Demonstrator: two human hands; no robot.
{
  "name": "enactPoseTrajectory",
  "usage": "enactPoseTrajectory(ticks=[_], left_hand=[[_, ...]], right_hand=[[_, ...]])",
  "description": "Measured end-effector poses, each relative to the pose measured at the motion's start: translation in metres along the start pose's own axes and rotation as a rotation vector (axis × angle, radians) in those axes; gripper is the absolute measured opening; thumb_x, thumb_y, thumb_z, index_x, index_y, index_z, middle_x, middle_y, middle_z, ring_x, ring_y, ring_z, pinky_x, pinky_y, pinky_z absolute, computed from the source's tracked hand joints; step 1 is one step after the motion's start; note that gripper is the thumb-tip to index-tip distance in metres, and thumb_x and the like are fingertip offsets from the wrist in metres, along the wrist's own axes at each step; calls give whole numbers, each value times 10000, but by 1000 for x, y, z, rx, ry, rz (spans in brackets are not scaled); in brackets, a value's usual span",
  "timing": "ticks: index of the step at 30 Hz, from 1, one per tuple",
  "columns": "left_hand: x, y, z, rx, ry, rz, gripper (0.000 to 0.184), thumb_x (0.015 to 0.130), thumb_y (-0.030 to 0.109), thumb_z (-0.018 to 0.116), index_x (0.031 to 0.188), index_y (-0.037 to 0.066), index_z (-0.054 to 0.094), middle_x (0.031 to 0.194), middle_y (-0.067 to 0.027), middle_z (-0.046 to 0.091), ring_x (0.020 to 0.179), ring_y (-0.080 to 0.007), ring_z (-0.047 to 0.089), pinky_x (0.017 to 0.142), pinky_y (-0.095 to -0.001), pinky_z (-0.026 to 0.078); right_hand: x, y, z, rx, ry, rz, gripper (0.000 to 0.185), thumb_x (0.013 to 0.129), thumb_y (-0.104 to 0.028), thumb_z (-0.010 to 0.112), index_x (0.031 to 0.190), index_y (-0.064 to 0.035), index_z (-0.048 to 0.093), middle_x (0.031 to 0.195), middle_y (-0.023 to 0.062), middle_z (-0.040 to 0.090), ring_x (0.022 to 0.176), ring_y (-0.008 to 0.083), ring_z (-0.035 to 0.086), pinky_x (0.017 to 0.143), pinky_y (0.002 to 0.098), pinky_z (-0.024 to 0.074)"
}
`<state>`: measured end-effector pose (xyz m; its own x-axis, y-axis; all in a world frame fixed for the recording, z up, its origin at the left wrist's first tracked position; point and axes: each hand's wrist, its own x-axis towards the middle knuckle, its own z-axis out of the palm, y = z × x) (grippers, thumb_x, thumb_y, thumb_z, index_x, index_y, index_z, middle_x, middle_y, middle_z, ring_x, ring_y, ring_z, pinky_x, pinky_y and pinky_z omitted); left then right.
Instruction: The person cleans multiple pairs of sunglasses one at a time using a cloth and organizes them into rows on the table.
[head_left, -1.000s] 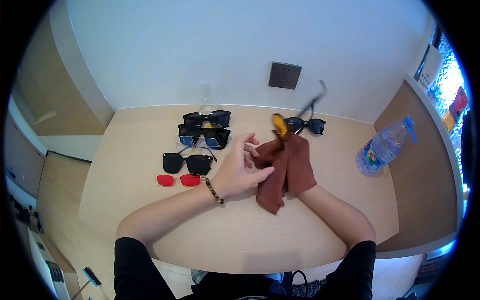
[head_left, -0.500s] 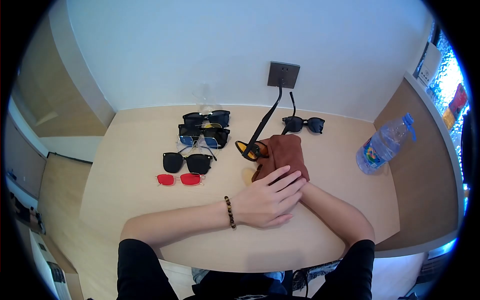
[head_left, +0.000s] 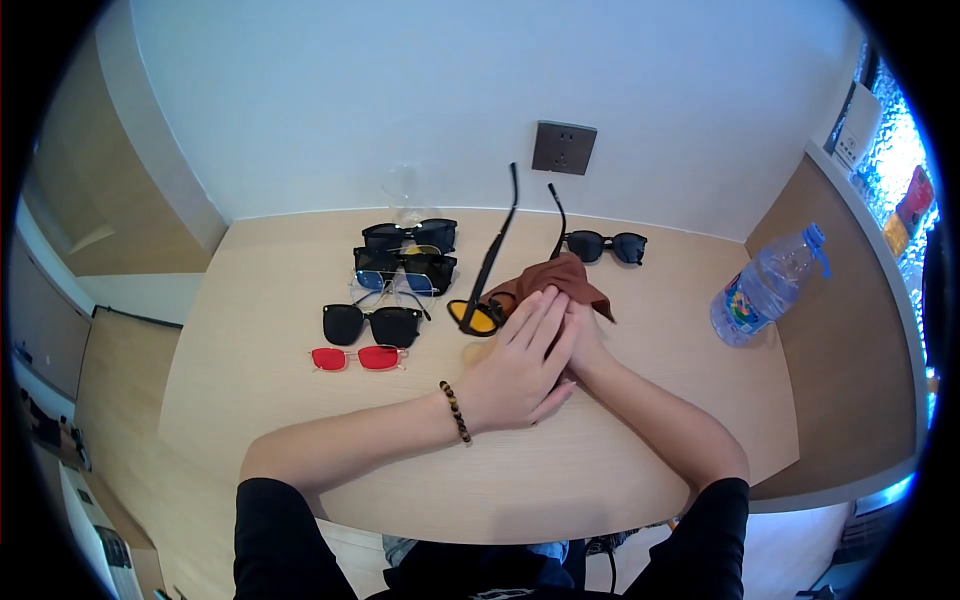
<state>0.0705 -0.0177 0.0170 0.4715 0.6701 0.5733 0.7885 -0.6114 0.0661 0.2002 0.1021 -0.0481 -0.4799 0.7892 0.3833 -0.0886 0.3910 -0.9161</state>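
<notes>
My left hand [head_left: 515,370], with a beaded bracelet at the wrist, lies with its fingers stretched out over the brown cloth [head_left: 555,275] and against my right hand [head_left: 588,340]. The right hand is closed on the cloth, its fingers mostly covered by the cloth and my left hand. Black-framed glasses with yellow lenses [head_left: 478,318] stick out of the cloth on the left, both temples pointing up toward the wall. Part of their frame is hidden by the cloth.
Left on the table [head_left: 240,380] are black sunglasses [head_left: 372,326], red-lensed glasses [head_left: 356,358], blue-lensed glasses [head_left: 395,282] and more dark pairs. Behind my hands sit other sunglasses [head_left: 606,247]. A plastic bottle [head_left: 765,290] stands right, beside a partition [head_left: 850,330].
My left hand has come over the cloth and my right hand. The yellow-lensed glasses have turned and moved left and down, and the cloth is now bunched around them.
</notes>
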Motion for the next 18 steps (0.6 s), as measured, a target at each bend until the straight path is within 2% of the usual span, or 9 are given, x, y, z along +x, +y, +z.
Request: enactPoseTrajectory(ticks=[2, 3, 6, 7, 8, 10, 12, 14, 18], left_hand=[[-2, 0, 2, -34, 26, 41, 664, 892, 331, 661, 1346, -116, 475, 1391, -339, 477, 1393, -474, 390, 1188, -552, 255], [-4, 1, 2, -36, 65, 122, 614, 867, 275, 682, 1320, -98, 502, 1372, -323, 493, 1374, -457, 421, 1179, -551, 281], [-10, -2, -3, -119, 142, 258, 444, 814, 165, 714, 1191, -33, 587, 1269, -271, 552, 1237, -393, 544, 1102, -520, 396], [-18, -7, -2, -206, 133, 286, 390, 801, 154, 718, 1131, -17, 600, 1207, -247, 561, 1162, -368, 562, 1050, -496, 426], [-23, -11, -2, -292, 125, 314, 337, 788, 143, 723, 1071, -2, 614, 1145, -223, 570, 1087, -343, 581, 998, -471, 455], [-26, -14, 1, -327, 106, 159, 381, 779, 99, 730, 1111, 14, 563, 1130, -165, 554, 1028, -277, 569, 913, -412, 460], [-24, -16, 13, -665, 473, -330, 534, 790, 57, 728, 1258, 19, 475, 1183, -130, 531, 1083, -231, 547, 908, -379, 447], [-19, -23, 8, -650, 427, -387, 672, 822, 71, 751, 1379, 26, 376, 1297, -143, 505, 1195, -225, 515, 973, -371, 434], [-12, -28, 14, -857, 462, -507, 697, 871, 155, 779, 1425, 5, 382, 1373, -160, 511, 1267, -238, 520, 1070, -369, 416]], right_hand=[[1, 35, -15, 94, -89, 221, 204, 1002, -147, 473, 1133, -37, 584, 1107, 99, 643, 998, 179, 628, 837, 310, 529], [3, 12, -7, 437, 69, 357, 213, 1039, -223, 446, 1123, -62, 558, 1088, 86, 611, 987, 166, 610, 811, 305, 525], [3, -26, -6, 774, 68, 502, 240, 1062, -280, 416, 1108, -82, 544, 1049, 58, 571, 952, 147, 584, 790, 287, 516], [12, 23, -8, 1372, -96, 249, 201, 1050, -258, 464, 1130, -86, 531, 1066, 46, 540, 953, 138, 557, 794, 275, 502], [12, 38, -13, 1371, -97, 249, 201, 1050, -258, 464, 1130, -86, 531, 1066, 46, 540, 953, 138, 557, 794, 275, 502], [11, 32, -13, 386, 126, 92, 189, 1029, -233, 518, 1149, -87, 520, 1091, 51, 526, 975, 139, 540, 828, 273, 494], [12, 50, -15, 409, 173, 103, 186, 1008, -195, 552, 1153, -82, 524, 1095, 60, 540, 988, 149, 546, 848, 279, 492], [19, 109, -25, 254, -40, 256, 187, 1014, -186, 532, 1165, -75, 531, 1117, 65, 542, 1017, 149, 550, 863, 277, 494], [10, 61, -8, 458, -146, 213, 254, 1037, -192, 495, 1247, -50, 505, 1203, 71, 533, 1106, 143, 536, 937, 280, 477]])
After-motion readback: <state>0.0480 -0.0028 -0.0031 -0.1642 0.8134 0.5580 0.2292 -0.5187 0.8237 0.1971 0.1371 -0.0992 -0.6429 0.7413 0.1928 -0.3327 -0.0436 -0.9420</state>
